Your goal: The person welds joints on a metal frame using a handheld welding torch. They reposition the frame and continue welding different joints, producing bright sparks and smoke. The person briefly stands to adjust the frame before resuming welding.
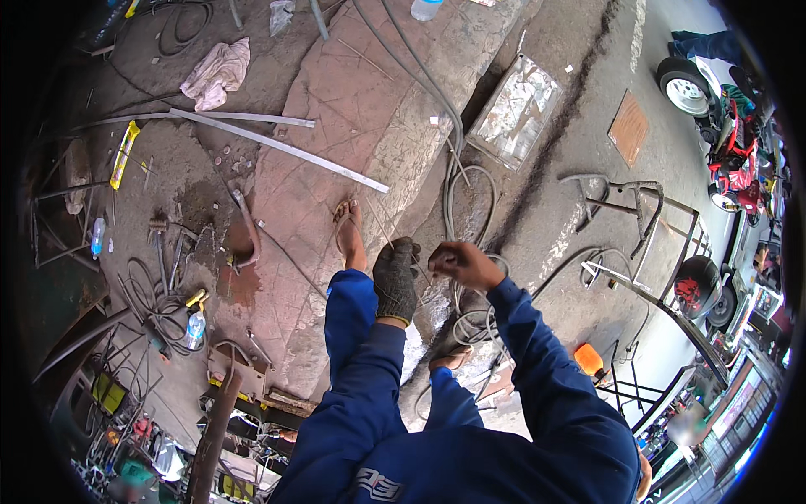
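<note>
My left hand (pixel 395 275), in a dark grey knitted glove, is closed around a thin light rod (pixel 380 223). The rod sticks out past the glove toward the upper left. Just to its right, my bare right hand (pixel 463 263) has its fingers curled together near the glove. Whatever those fingers may pinch is too small to make out. Both hands are in front of me above the ground, between my feet. Ahead of the left hand lies a long silver metal bar (pixel 281 151), its near end close to my sandalled left foot (pixel 349 233).
Grey cable (pixel 453 181) runs down from the top and coils beside my right hand. A scuffed metal panel (pixel 515 109) lies ahead right, a metal frame (pixel 672 227) further right. Leftward are a pink rag (pixel 217 74), a yellow packet (pixel 124 156), tangled cables and a bottle (pixel 195 329).
</note>
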The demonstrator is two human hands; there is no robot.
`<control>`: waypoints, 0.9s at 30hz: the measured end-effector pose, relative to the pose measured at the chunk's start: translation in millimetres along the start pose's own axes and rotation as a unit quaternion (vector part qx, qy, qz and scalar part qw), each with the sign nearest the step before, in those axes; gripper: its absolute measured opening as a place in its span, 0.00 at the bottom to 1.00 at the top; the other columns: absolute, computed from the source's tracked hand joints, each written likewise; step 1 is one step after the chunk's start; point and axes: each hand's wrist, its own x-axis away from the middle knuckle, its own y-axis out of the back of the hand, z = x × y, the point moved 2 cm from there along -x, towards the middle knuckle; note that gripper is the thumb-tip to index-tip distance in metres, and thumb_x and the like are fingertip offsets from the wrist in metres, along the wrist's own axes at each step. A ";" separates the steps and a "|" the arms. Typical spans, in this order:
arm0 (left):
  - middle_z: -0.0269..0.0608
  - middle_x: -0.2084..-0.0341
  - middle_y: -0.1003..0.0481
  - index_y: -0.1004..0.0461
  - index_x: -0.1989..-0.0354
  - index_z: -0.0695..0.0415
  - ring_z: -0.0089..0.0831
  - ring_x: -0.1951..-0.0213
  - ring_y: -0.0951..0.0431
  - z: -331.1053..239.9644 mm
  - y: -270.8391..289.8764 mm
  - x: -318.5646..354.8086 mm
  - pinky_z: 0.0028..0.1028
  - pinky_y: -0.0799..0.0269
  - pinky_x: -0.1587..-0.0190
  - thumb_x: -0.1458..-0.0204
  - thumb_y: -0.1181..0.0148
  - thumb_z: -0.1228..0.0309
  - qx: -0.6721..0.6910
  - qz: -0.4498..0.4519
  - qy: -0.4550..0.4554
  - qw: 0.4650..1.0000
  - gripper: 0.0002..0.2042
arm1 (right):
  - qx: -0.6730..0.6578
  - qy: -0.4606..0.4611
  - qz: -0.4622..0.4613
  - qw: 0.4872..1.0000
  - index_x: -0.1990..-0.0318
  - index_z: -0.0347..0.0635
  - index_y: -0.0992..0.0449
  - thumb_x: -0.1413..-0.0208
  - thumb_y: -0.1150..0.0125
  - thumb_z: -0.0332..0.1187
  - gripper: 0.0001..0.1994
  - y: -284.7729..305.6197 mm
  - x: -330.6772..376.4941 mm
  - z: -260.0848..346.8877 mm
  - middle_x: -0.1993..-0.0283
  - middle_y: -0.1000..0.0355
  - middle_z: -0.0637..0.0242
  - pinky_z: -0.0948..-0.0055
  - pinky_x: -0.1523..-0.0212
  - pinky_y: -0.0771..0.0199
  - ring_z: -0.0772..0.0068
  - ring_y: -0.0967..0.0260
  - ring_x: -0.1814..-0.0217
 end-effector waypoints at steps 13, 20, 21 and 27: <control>0.32 0.65 0.26 0.31 0.50 0.54 0.23 0.65 0.23 -115.1 -26.5 -86.6 0.25 0.30 0.66 0.39 0.44 0.67 0.055 -0.066 0.073 0.994 0.11 | 0.357 -0.113 -0.435 0.819 0.49 0.44 0.21 0.40 0.44 0.33 0.14 162.5 -471.6 -3.2 0.41 0.30 0.50 0.53 0.49 0.22 0.46 0.23 0.49; 0.36 0.64 0.24 0.32 0.48 0.55 0.26 0.62 0.24 -105.9 -11.4 -90.9 0.28 0.25 0.60 0.39 0.43 0.68 0.083 -0.098 0.076 0.989 0.13 | 0.455 -0.123 -0.355 0.807 0.55 0.47 0.23 0.39 0.48 0.36 0.10 143.6 -467.3 -30.0 0.48 0.28 0.56 0.52 0.53 0.22 0.49 0.24 0.50; 0.38 0.63 0.24 0.30 0.49 0.54 0.31 0.64 0.22 -103.8 -7.6 -93.2 0.35 0.22 0.62 0.39 0.43 0.67 0.086 -0.105 0.073 0.988 0.12 | 0.390 -0.089 -0.356 0.844 0.55 0.46 0.24 0.39 0.47 0.36 0.10 126.5 -449.6 -35.1 0.48 0.28 0.55 0.52 0.53 0.24 0.48 0.25 0.51; 0.41 0.63 0.25 0.29 0.55 0.56 0.36 0.61 0.22 -71.9 27.3 -98.8 0.36 0.20 0.57 0.41 0.42 0.69 0.093 -0.066 0.001 0.993 0.09 | -0.079 0.081 -0.219 0.969 0.57 0.35 0.28 0.36 0.46 0.32 0.09 7.4 -234.4 -43.3 0.67 0.24 0.53 0.59 0.62 0.25 0.52 0.23 0.64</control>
